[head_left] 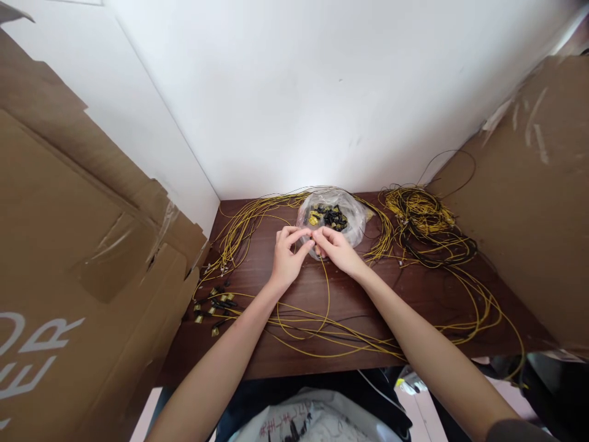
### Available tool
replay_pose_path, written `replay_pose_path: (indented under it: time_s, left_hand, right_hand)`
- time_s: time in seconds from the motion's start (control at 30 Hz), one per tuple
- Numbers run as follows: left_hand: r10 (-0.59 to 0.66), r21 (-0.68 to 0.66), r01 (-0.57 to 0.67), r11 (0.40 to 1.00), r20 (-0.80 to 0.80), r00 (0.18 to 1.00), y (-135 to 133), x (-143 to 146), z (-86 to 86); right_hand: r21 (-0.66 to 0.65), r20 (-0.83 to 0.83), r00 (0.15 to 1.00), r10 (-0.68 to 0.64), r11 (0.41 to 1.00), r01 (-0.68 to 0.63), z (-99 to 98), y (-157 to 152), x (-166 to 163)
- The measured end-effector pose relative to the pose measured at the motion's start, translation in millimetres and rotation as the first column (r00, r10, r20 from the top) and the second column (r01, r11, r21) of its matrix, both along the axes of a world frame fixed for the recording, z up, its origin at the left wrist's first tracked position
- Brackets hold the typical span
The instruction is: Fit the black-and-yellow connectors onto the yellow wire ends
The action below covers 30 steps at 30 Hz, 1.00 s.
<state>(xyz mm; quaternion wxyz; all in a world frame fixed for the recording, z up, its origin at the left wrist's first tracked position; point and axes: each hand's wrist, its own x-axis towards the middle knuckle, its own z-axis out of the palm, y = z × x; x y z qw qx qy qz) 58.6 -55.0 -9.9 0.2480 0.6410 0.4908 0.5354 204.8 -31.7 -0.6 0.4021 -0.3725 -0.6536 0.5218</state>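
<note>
My left hand (289,250) and my right hand (335,248) meet fingertip to fingertip above the near rim of a clear plastic bag (356,224). Both are closed in a pinch. From under the right fingers a thin yellow wire (328,288) drops and curves down to the table. Whatever small piece sits between the left fingertips is hidden. Inside the bag lie several small black and yellow parts (335,218). Left of my forearms rests a group of wire ends with black and yellow connectors (216,304).
A tangled heap of yellow and black wires (421,212) lies at the right. More yellow wires (243,227) arc behind the bag along the white wall (294,110). Cardboard sheets (92,233) border the brown table (285,362) on the left and right.
</note>
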Motion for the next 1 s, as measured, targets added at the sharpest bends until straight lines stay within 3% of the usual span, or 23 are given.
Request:
replay_pose_path:
  time_s: [0.13,0.23,0.37,0.63,1.0]
  left_hand:
    - [-0.074,-0.015,0.075,0.997,0.075,0.994,0.8,0.7,-0.2]
    - [-0.129,-0.037,0.135,0.990,0.136,0.982,0.7,2.6,0.2]
    - [-0.175,-0.048,0.190,0.981,0.218,0.960,0.2,4.3,2.5]
    - [-0.234,-0.045,0.258,0.965,0.288,0.928,-0.7,5.3,4.8]
    - [-0.205,-0.061,0.230,0.971,0.276,0.939,-3.8,5.3,7.6]
  right_hand:
    - [0.096,0.074,0.992,0.097,0.990,-0.104,-1.6,-1.1,0.3]
    - [0.117,0.070,0.992,0.102,0.987,-0.110,-2.3,-2.5,-0.9]
    - [0.103,0.066,0.995,0.077,0.991,-0.084,-2.1,-2.8,-2.4]
    - [0.046,0.030,0.988,0.151,0.987,-0.153,1.0,0.8,1.4]
    - [0.021,0.012,0.990,0.140,0.990,-0.140,0.4,0.4,2.2]
